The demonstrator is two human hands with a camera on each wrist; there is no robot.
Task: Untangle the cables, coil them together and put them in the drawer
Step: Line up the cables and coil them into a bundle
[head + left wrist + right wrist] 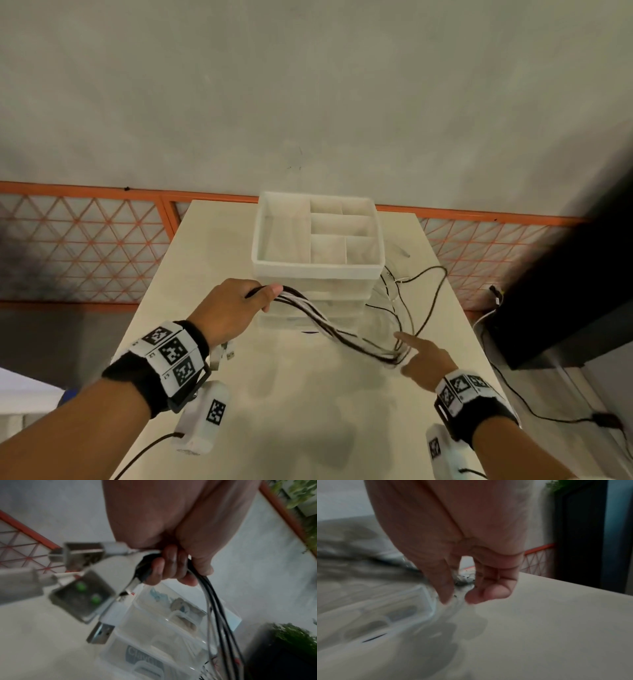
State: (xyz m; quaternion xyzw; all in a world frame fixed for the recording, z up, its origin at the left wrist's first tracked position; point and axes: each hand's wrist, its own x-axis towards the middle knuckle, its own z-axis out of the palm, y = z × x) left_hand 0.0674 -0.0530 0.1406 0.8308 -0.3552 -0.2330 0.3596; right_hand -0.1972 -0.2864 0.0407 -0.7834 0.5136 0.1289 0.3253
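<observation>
Head view: left hand [226,308] holds a closed grip on the cables [329,325] above the worktop [308,394]; right hand [423,359] runs along them, its grip unclear. Straightening underway; coiling likely next, beside the drawer unit [317,270].

Right hand [471,561] grip blurred

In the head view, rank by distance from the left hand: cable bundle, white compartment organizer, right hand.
1. Bundle of black and white cables, gripped in the left hand.
2. White plastic compartment organizer, just beyond.
3. Right hand, far right on the table.
</observation>
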